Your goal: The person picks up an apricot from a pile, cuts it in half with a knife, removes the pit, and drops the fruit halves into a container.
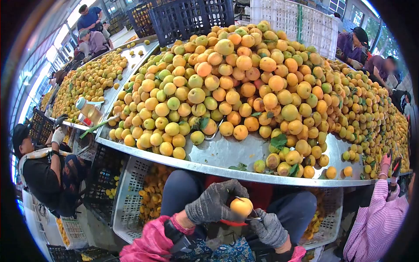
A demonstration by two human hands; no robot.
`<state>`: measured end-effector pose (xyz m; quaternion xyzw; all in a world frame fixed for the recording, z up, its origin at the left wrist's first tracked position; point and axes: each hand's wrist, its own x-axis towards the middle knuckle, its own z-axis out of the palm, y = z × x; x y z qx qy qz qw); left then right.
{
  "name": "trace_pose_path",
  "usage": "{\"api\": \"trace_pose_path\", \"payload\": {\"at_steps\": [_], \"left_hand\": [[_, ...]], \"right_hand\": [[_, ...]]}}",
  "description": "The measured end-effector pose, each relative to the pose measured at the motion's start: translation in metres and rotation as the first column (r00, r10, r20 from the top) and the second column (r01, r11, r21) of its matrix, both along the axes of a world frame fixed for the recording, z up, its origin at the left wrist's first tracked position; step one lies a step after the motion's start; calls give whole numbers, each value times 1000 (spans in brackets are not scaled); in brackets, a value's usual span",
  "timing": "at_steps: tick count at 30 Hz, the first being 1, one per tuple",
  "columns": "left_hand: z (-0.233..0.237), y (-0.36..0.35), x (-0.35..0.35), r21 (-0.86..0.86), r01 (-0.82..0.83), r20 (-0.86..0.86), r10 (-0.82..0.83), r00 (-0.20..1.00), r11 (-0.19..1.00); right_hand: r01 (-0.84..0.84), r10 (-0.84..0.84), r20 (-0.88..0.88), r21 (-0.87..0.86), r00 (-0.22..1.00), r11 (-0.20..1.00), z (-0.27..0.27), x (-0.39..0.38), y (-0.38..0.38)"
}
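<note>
My left hand (214,203), in a grey knit glove, is closed around a yellow-orange apricot (242,207) above my lap. Close on its right, my right hand (269,229), gloved alike, grips a small metal tool (254,214) whose tip meets the fruit's right side; its exact kind is partly hidden by the fingers. A thin dark line runs over the top of the apricot. Beneath the hands, the rim of a red container (233,223) shows between my knees. In front rises a large heap of apricots (227,83) on a metal table (218,153).
A white crate (126,192) with apricot pieces stands left of my legs, another crate (331,214) to the right. Dark (192,19) and white crates (297,24) stand behind the heap. Co-workers sit left (48,170) and right (375,214). A bottle (88,111) stands on the table's left.
</note>
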<state>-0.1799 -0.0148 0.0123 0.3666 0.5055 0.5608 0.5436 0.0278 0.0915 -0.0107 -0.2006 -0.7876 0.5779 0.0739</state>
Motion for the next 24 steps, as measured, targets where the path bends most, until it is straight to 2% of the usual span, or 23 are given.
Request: {"api": "trace_pose_path", "payload": {"at_steps": [1,2,3,4,5,6,8,9,10,12,13,14,15,16,17,18,20,21,24], "left_hand": [[6,0,-9,-25,95,-194,-98,976,995],[10,3,-15,-26,92,-192,-95,977,995],[13,5,-20,-39,214,-455,-208,866,976],[15,5,-21,-87,326,-675,-296,676,941],[18,6,-20,-92,326,-730,-287,620,941],[19,7,-19,-93,326,-727,-288,623,941],[21,13,-14,-35,476,-936,-196,293,879],[19,16,-7,-70,489,-955,-200,219,870],[17,17,0,-72,488,-953,-204,225,870],[20,21,11,-286,452,-957,-225,-184,845],[30,24,7,-317,405,-948,-289,-130,858],[34,20,7,-313,405,-950,-285,-130,859],[37,13,7,-98,245,-995,-92,-37,964],[40,6,6,122,63,-992,121,21,991],[47,-1,3,190,-76,-968,200,153,979],[41,-6,6,195,-74,-966,205,157,978],[16,-23,19,106,-296,-727,277,628,949],[5,-22,30,79,-293,-659,270,702,953],[1,-23,54,-4,-416,-674,305,673,909]], "right_hand": [[-89,83,69,83,994,993,0,3,4],[-182,159,143,162,977,970,0,3,6],[-176,162,95,172,982,969,-1,2,6],[-177,162,100,166,982,970,3,0,4],[-217,178,171,243,969,946,12,-5,3],[-260,187,242,315,952,913,19,-9,2],[-297,188,311,351,932,888,23,-17,-1],[-333,181,377,387,908,860,23,-18,-3],[-336,185,382,381,906,861,21,-18,-4],[-334,194,316,483,929,809,14,-20,-3],[-278,119,309,542,944,793,13,-21,-6],[-278,118,310,546,943,790,14,-22,-7],[-138,-12,271,526,962,840,17,-24,-10],[10,-147,237,500,960,866,19,-24,-11],[82,-176,147,493,973,866,8,-19,-13],[83,-179,149,498,972,863,1,-16,-15],[161,-174,-15,465,985,871,-7,-15,-22],[120,-111,-48,483,993,867,-8,-17,-24],[49,-78,46,443,996,895,-13,-14,-31]]}}
